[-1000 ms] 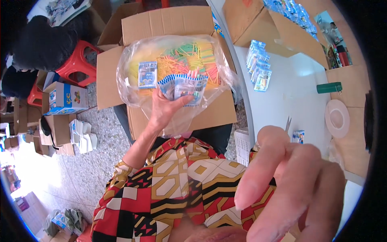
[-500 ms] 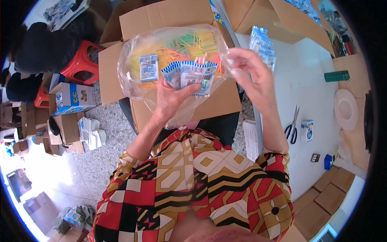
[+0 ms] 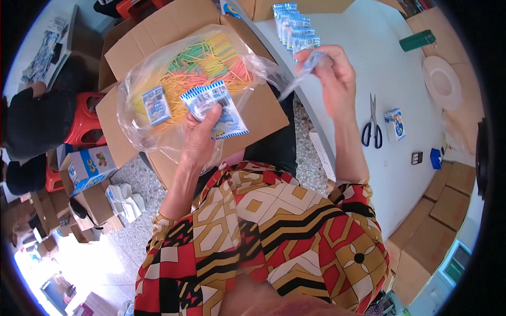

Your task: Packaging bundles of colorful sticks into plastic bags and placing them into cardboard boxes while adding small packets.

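My left hand (image 3: 198,138) grips a large clear plastic bag (image 3: 184,87) from below, pressing a small blue-and-white printed packet (image 3: 216,108) against it. The bag holds a mass of thin yellow, green and orange sticks and another small packet (image 3: 156,105). My right hand (image 3: 329,79) is raised to the right of the bag, pinching a small clear packet (image 3: 308,60) and a stretched corner of the bag's plastic. Both hands hover above an open cardboard box (image 3: 253,113).
A white table (image 3: 390,68) lies to the right with a row of blue-and-white packets (image 3: 292,26), blue-handled scissors (image 3: 371,129), a small printed box (image 3: 395,124), a white plate (image 3: 443,81) and a green cylinder (image 3: 419,39). Red stools (image 3: 84,124) and cardboard boxes crowd the floor at left.
My right hand rose from the lower right up to the bag, then pulled away to the right, drawing out the plastic. The bag dropped lower and leftward in view.
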Demonstrator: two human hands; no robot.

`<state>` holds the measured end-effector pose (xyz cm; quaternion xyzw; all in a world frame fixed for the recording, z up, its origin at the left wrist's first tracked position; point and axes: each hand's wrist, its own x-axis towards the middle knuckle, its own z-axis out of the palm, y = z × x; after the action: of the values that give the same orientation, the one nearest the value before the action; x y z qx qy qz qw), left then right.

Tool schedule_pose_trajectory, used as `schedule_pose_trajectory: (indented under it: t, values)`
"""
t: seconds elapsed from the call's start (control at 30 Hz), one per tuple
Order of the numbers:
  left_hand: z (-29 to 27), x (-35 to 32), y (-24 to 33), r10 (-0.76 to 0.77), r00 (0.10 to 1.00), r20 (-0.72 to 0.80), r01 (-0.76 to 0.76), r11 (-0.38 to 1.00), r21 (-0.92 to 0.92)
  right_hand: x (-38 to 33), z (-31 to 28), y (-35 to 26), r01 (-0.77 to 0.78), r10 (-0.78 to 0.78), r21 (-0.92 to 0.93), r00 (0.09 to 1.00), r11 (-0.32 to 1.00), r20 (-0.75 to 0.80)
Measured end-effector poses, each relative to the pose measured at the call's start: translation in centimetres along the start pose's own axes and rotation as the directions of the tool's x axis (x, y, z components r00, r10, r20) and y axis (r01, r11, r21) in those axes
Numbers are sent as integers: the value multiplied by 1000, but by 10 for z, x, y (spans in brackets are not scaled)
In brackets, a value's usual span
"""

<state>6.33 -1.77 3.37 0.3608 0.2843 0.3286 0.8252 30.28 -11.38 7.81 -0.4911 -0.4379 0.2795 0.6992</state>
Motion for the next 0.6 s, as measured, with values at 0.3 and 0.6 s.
schedule_pose_trajectory:
  t: [0.3, 0.6]
  values:
    - [-1, 8, 1, -92, 995, -48, 95, 993, 63, 17, -129, 101, -175, 84, -433, 971, 884, -222]
    - [-11, 8, 3, 132, 985, -113, -109, 977, 184, 26, -19, 61, -25, -29, -655, 997, 755, -72]
